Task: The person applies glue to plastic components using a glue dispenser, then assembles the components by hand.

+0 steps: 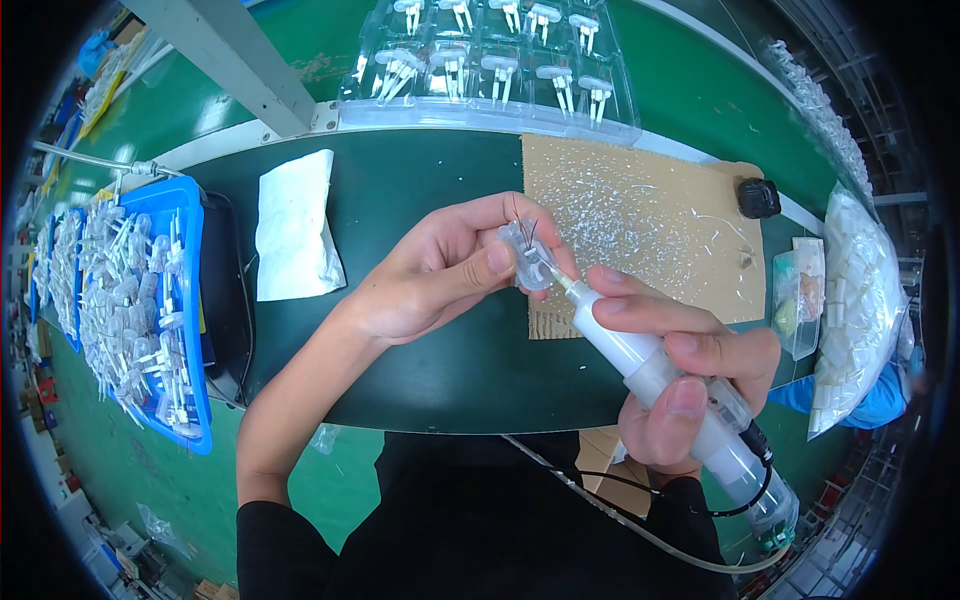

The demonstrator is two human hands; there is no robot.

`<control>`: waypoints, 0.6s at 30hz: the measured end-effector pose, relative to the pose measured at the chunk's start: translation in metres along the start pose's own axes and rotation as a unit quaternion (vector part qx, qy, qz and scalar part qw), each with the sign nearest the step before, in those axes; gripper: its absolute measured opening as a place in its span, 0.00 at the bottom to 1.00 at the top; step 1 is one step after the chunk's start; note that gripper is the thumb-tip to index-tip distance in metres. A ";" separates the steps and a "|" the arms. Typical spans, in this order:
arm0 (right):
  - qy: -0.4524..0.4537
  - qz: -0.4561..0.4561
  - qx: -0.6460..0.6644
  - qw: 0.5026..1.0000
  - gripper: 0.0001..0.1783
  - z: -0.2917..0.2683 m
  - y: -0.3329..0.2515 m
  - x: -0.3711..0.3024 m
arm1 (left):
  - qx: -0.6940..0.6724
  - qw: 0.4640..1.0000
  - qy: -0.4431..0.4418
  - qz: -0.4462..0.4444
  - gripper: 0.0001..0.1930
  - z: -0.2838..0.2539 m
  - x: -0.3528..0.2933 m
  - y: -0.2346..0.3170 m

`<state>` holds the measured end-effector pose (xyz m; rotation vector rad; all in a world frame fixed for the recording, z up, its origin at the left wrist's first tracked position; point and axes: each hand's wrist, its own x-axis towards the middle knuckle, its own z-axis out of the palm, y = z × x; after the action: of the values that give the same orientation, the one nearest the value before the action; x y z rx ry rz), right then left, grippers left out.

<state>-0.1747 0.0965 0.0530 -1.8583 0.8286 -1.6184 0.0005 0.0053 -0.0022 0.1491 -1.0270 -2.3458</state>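
My left hand point(440, 265) pinches a small clear plastic housing point(527, 256) between thumb and fingers, above the middle of the dark green table. Thin dark and reddish wires stand up from its top. My right hand point(690, 365) is closed around a white, pen-shaped dispenser point(625, 345) with a clear rear body, held at a slant. Its narrow tip point(566, 281) meets the housing's lower right edge; whether it touches or sits just inside I cannot tell. A cable and a hose trail from the dispenser's back end.
Left stands a blue bin point(195, 330) heaped with similar clear parts. A white cloth point(296, 230) lies beside it. White scraps cover a cardboard sheet point(660, 230) with a black block point(758, 198) on its corner. Behind is a clear tray point(490, 110) of parts; right, a filled plastic bag point(855, 300).
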 end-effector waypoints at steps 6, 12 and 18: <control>-0.015 -0.009 0.000 1.000 0.10 -0.002 0.000 0.000 | -0.001 1.000 0.002 0.007 0.19 0.001 0.000 0.000; -0.029 -0.004 0.005 1.000 0.11 -0.004 0.002 0.000 | -0.002 1.000 0.005 0.007 0.22 0.003 -0.001 0.002; 0.104 0.066 0.097 0.988 0.14 -0.005 0.001 -0.003 | -0.056 0.998 0.029 0.015 0.24 0.003 -0.003 0.001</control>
<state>-0.1799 0.0980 0.0515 -1.4893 0.8290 -1.7606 0.0022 0.0082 0.0003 0.1556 -0.8618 -2.3504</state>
